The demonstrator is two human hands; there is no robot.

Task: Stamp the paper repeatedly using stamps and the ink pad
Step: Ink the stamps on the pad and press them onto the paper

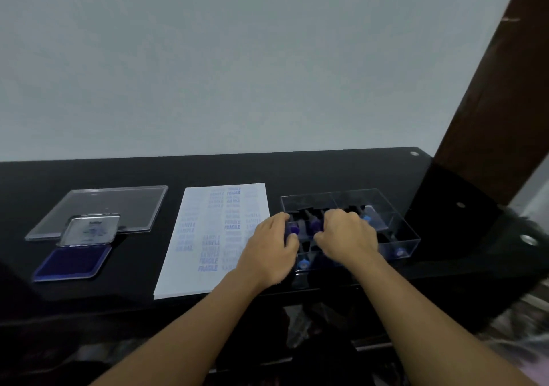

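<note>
you had both hands in the clear box (411, 238) on the counter (326, 172), choosing stamps. your left grip (273, 244) was curled about a purple-handled stamp (294, 230). your right grip (348, 234) curled down beside another, its hold unclear. the paper (208, 278) lay between the box and the open ink pad (74, 262), so inking and pressing were a short reach.

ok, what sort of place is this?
Likely a desk at home or in a small office, against a plain wall: a glossy black table, a stamped paper sheet, an open ink pad and a clear tray of stamps.
</note>
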